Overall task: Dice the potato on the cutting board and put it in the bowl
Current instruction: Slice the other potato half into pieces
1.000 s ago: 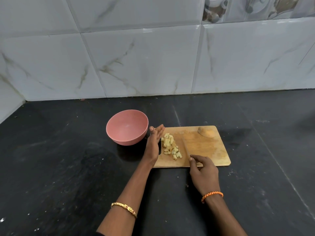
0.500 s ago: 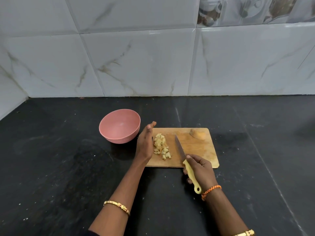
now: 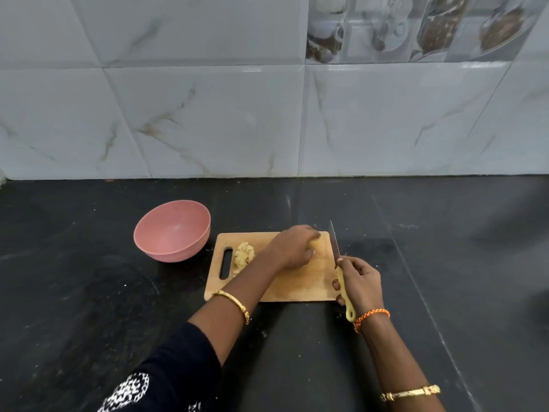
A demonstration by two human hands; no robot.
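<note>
On the board's (image 3: 291, 288) far right corner sits the uncut potato half (image 3: 315, 237), almost wholly covered by the left hand (image 3: 292, 248), which reaches across with fingers curled over it; whether they already clamp it or only touch it I cannot tell, since the hand hides the contact. That reach looks meant to bring the half toward the board's middle, where there is bare wood to cut on. The dice (image 3: 244, 254) lie heaped at the board's left end, just beside the handle slot, likely pushed there to free the cutting space and to sit nearest the bowl (image 3: 172, 230). The bowl stands on the counter (image 3: 89, 292) just left of the board, tipped a little toward the viewer, with nothing visible inside, so the transfer is not yet done. The right hand (image 3: 359, 281) is wrapped firmly round the knife (image 3: 338, 263), its yellow handle in the fist and the blade pointing away along the board's right edge, apparently parked clear of the reaching hand.
</note>
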